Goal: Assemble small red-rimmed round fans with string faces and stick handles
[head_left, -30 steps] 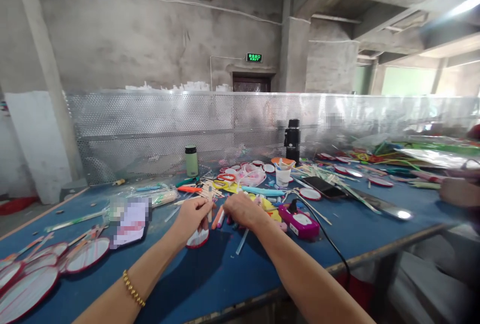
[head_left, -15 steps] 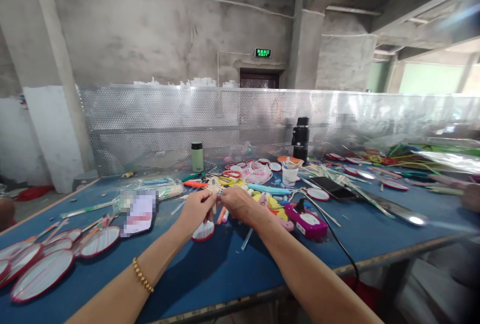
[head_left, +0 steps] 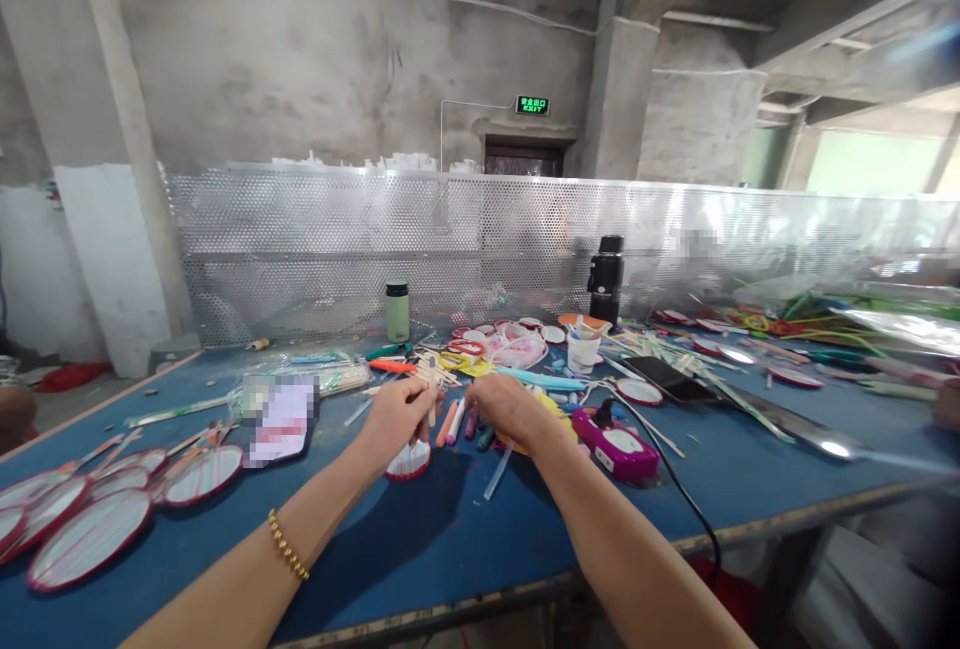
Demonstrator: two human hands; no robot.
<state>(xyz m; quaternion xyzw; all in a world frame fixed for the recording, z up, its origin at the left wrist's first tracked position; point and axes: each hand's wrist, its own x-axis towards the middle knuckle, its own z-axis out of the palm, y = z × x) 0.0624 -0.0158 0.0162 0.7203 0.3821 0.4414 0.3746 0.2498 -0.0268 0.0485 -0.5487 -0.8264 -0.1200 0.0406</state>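
My left hand is closed on the stick of a small round fan with a red rim and white face, held upright just above the blue table. A gold bead bracelet sits on that wrist. My right hand hovers palm down, fingers curled, over a cluster of coloured sticks in orange, white, pink and green. I cannot see anything gripped in it. The two hands are a short gap apart.
Several finished red-rimmed fans lie at the left. A pink device with a black cable lies right of my hands. A green bottle, black flask, white cup and a phone stand farther back. A perforated metal screen borders the table.
My right hand has drawn away from my left hand to the right and now sits over the coloured sticks. The left hand keeps the small fan in place.
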